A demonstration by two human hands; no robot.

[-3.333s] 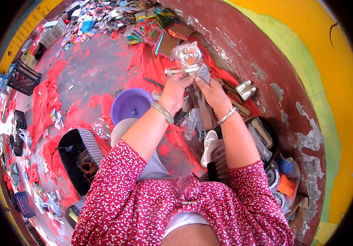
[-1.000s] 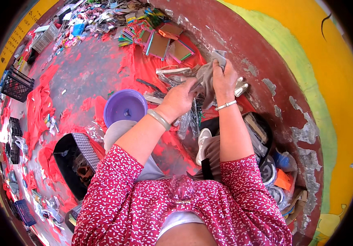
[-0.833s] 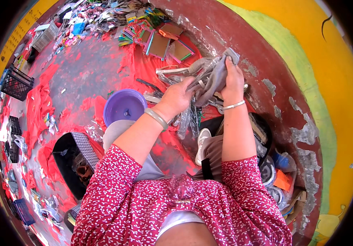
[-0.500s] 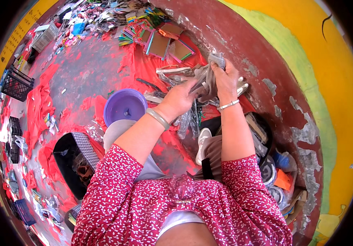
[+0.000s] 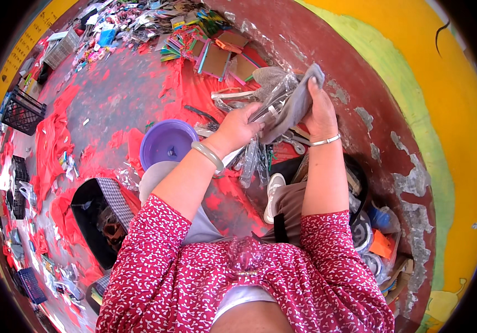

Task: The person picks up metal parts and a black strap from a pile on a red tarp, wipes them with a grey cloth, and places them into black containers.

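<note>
My right hand [image 5: 321,116] is closed on a grey cloth [image 5: 293,114], its thumb on top near the upper end. Across from it, my left hand [image 5: 236,130] pinches the end of a long item in clear plastic wrap [image 5: 276,101], which lies against the cloth. What is inside the wrap is hard to make out. Below the hands lies a heap of clear plastic packets [image 5: 252,164], with some pale strips among them. Another greyish piece of fabric [image 5: 269,76] shows behind the wrapped item.
A purple basin [image 5: 145,149] stands left of my arms. An open black bag [image 5: 89,225] with a checked flap lies lower left. Cardboard-coloured boards [image 5: 216,60] are piled ahead. Black crates [image 5: 23,115] are at far left. A peeling wall [image 5: 385,125] curves along the right.
My right hand has moved right and slightly down, spreading the grey cloth wider. The clear-wrapped item now shows between my hands. My left hand has shifted slightly left.
</note>
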